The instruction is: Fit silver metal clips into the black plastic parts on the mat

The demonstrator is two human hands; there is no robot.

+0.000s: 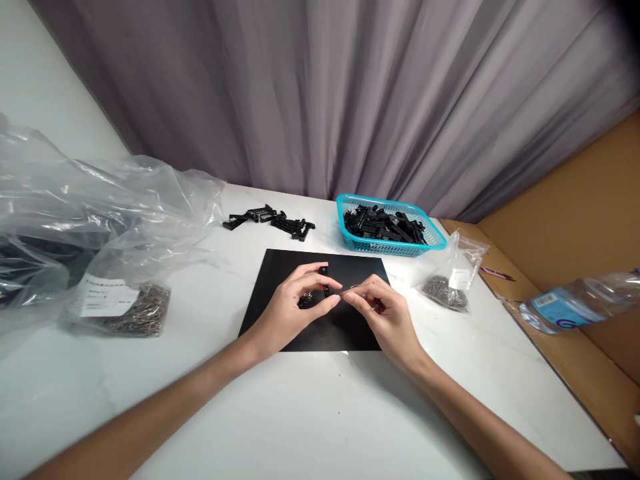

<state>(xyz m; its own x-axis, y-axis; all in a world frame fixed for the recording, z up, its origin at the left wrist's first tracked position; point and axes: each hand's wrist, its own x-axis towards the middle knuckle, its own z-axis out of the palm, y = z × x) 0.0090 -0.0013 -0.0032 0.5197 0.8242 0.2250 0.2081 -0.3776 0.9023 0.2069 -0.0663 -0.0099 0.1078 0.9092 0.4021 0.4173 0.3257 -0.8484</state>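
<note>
Over a black mat (pixel 280 273) on the white table, my left hand (pixel 295 307) is closed around a small black plastic clip (pixel 325 281), held upright between thumb and fingers. My right hand (pixel 383 313) is pinched shut on a small metal piece (pixel 356 288) right beside the clip. The fingertips of the two hands nearly touch at the mat's middle. What lies under my palms is hidden.
A teal basket (pixel 434 244) of black clips stands behind the mat. A row of black clips (pixel 270 220) lies at the back left. Clear plastic bags (pixel 100 213) sit left, metal parts (pixel 143 310) beside them. A small bag of metal parts (pixel 445 292), a water bottle (pixel 575 307) and cardboard (pixel 575 220) sit right.
</note>
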